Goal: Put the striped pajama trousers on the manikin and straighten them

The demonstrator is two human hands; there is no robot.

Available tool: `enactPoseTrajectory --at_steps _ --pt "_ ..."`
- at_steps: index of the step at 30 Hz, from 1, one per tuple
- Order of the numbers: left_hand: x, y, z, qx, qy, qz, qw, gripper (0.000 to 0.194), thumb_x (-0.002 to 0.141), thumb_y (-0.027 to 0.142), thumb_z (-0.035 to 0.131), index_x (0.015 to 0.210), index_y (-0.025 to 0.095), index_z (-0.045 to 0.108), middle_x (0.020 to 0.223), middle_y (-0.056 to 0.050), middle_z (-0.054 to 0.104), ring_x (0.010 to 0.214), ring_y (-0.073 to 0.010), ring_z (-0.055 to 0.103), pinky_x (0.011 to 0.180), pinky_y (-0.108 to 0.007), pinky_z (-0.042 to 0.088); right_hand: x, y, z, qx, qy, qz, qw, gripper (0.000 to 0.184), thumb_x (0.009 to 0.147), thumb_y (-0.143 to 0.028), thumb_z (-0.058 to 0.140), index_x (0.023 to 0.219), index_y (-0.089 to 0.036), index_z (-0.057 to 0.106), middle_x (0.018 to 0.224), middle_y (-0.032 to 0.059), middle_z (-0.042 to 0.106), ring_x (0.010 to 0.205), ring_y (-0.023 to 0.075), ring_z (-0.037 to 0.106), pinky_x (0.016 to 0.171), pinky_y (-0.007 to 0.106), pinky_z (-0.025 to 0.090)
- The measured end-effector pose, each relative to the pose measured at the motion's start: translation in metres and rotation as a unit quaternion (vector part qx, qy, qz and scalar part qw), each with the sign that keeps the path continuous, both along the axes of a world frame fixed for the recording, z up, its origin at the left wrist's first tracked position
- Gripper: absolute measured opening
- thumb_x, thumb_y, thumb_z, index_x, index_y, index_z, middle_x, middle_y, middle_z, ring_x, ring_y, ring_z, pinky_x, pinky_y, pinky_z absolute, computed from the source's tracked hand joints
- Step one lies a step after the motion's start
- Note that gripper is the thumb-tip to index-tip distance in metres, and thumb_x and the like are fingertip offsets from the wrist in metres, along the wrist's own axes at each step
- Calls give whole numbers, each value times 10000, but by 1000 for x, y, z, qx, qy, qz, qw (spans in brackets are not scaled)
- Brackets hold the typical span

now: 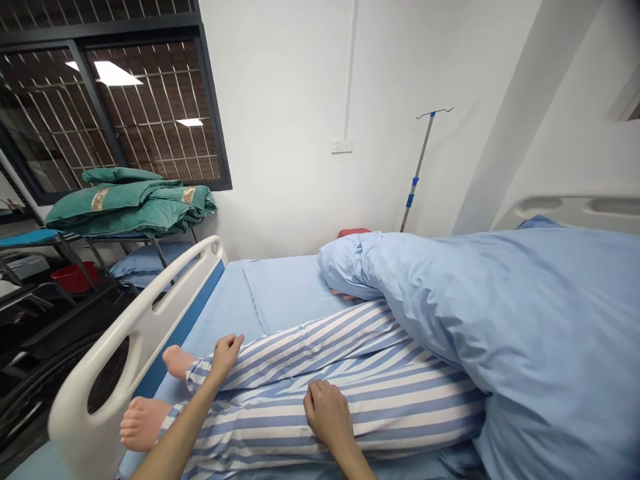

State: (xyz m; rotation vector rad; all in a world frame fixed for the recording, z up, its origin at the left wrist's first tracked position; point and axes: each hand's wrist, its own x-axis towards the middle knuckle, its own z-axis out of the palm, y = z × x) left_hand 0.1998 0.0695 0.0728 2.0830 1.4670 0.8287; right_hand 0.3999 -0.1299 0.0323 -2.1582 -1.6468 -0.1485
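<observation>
A figure in blue-and-white striped trousers [350, 373] lies on a hospital bed, its bare feet [145, 420] by the white footboard [125, 340]. My left hand [226, 352] is closed in a pinch on the trouser cloth near the far ankle. My right hand [325, 412] rests on the near trouser leg with its fingers curled into the fabric. A light blue duvet [500, 313] is folded back over the figure's upper body, which is hidden.
A white bed rail [570, 208] stands at the far right. An IV pole [417, 170] rises by the white wall. Left of the bed are a wheelchair [45, 360], a red basin [74, 277], and folded green blankets [135, 203] on a rack under a barred window.
</observation>
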Motion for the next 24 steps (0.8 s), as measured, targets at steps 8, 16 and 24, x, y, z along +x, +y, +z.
enactPoseTrajectory --at_steps 8,16,24 --pt "-20 25 -52 83 296 47 950 335 830 310 302 798 152 595 783 -110 640 714 -223 585 653 -307 363 3 2 -7 -36 8 8 999 183 817 -158 398 713 -216 536 742 25 587 746 180 513 682 284 277" --pt "-16 23 -50 101 314 45 943 341 847 246 284 804 132 603 788 -127 641 733 -227 589 667 -316 374 -33 78 54 18 274 104 956 279 801 -236 404 526 -195 377 475 -50 357 484 93 364 494 213 249" --pt "-14 22 -41 47 325 62 943 278 801 186 371 934 119 605 822 -115 646 780 -236 596 694 -314 397 -136 213 39 87 314 177 929 321 755 -245 461 459 -178 357 433 -67 295 444 70 275 475 230 177"
